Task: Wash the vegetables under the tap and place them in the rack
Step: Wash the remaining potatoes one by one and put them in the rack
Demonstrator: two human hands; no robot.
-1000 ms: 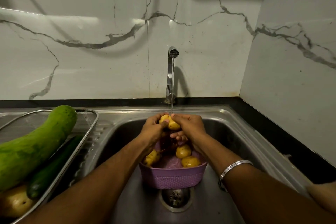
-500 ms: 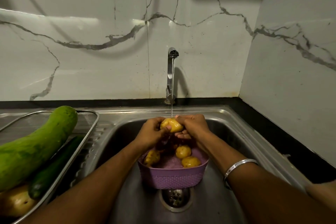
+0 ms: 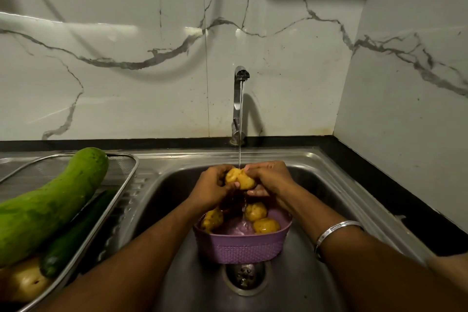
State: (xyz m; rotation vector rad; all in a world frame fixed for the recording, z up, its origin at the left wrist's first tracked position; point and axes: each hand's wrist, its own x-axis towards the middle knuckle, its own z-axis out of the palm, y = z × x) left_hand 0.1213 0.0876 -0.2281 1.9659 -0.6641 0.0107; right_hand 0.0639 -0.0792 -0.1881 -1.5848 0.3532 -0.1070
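Currently one potato [image 3: 239,179] is clamped between both hands, directly under the thin water stream [image 3: 240,134] from the tap [image 3: 239,99]. Left hand [image 3: 211,189] grips its left side, right hand [image 3: 269,178] wraps the right side, fingers curled under it; hands are together, touching across the potato. Just below the hands sits a purple basket [image 3: 241,246] in the sink [image 3: 316,185], holding three more potatoes [image 3: 255,211], wet. Drain [image 3: 244,277] is just nearer than the basket. Silver bangle [image 3: 336,229] on the right wrist. Well left of the left hand, a wire rack [image 3: 126,175] holds a big pale green gourd [image 3: 50,205], a dark green cucumber [image 3: 76,240] and another potato [image 3: 25,281].
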